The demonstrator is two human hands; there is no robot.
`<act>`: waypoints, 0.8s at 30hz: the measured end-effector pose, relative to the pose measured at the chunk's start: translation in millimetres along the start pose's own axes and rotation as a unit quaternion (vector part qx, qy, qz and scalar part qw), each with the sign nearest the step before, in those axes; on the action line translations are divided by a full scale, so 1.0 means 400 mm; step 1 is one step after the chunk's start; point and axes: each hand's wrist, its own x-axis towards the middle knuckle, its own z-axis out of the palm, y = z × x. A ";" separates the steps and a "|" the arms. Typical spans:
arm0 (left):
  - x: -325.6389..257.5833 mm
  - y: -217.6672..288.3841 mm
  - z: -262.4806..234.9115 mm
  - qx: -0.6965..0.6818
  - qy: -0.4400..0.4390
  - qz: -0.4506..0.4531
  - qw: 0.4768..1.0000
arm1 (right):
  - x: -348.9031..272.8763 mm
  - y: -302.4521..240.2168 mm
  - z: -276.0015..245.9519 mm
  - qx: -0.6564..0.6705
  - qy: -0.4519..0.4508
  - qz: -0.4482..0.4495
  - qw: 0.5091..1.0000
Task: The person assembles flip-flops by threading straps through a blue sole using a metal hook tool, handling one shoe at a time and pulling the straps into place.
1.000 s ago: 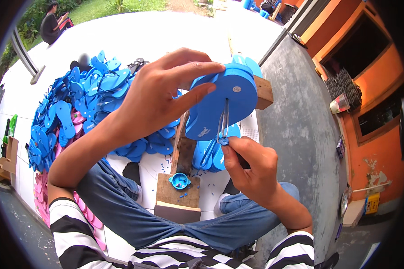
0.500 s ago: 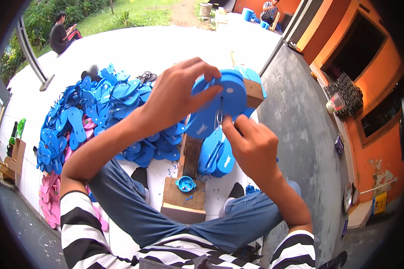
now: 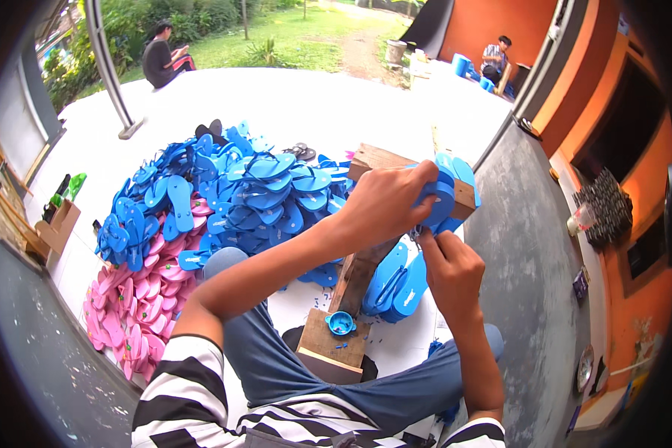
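My left hand is closed around a blue flip-flop sole, held up by the crossbar of a wooden stand. Just below the sole, my right hand pinches a small metal tool, mostly hidden by the fingers. Whether the tool passes through the sole cannot be seen. Several more blue flip-flops show behind the crossbar's right end. Beside the stand's post lie blue flip-flops. A small blue bowl sits on the wooden base.
A large heap of blue flip-flops spreads left of the stand, with pink flip-flops at its near side. Small blue scraps dot the white floor. One person sits far left, another far right. A metal pole stands at left.
The sole has tipped from showing its flat face to nearly edge-on against the crossbar. Both hands stay at it, and the metal tool is now more hidden. The view has swung left.
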 end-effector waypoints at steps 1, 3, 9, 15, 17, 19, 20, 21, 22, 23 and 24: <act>-0.007 0.000 -0.002 -0.013 -0.010 -0.014 1.000 | -0.007 -0.006 -0.009 0.010 -0.013 0.009 1.000; 0.001 -0.013 -0.019 -0.014 -0.026 0.003 1.000 | 0.013 -0.001 -0.013 0.031 0.010 -0.007 0.999; 0.006 -0.017 -0.034 -0.028 -0.042 0.004 0.999 | -0.011 -0.017 -0.003 0.108 0.002 0.043 0.993; 0.012 -0.027 -0.027 -0.080 -0.037 -0.026 0.996 | 0.016 0.004 -0.009 0.075 -0.008 0.026 0.997; 0.001 -0.027 -0.019 -0.097 -0.034 -0.046 0.994 | 0.014 -0.003 -0.015 0.048 -0.009 0.022 0.999; -0.001 -0.026 -0.020 -0.108 -0.032 -0.063 0.992 | 0.016 -0.011 -0.021 0.017 -0.008 0.021 1.000; -0.002 -0.025 -0.023 -0.123 -0.038 -0.066 0.990 | 0.016 -0.012 -0.020 0.017 -0.009 0.027 0.999; -0.001 -0.023 -0.024 -0.139 -0.044 -0.068 0.987 | 0.019 -0.006 -0.023 0.045 -0.007 0.034 0.998; -0.002 -0.021 -0.024 -0.156 -0.051 -0.069 0.984 | 0.023 0.005 -0.027 0.073 -0.005 0.042 0.996; -0.014 -0.022 -0.012 -0.167 -0.036 -0.053 0.984 | 0.021 0.016 -0.033 0.100 -0.003 0.050 0.994; -0.040 -0.028 -0.010 -0.169 -0.015 -0.040 0.985 | 0.015 0.019 -0.030 0.153 -0.022 0.095 0.983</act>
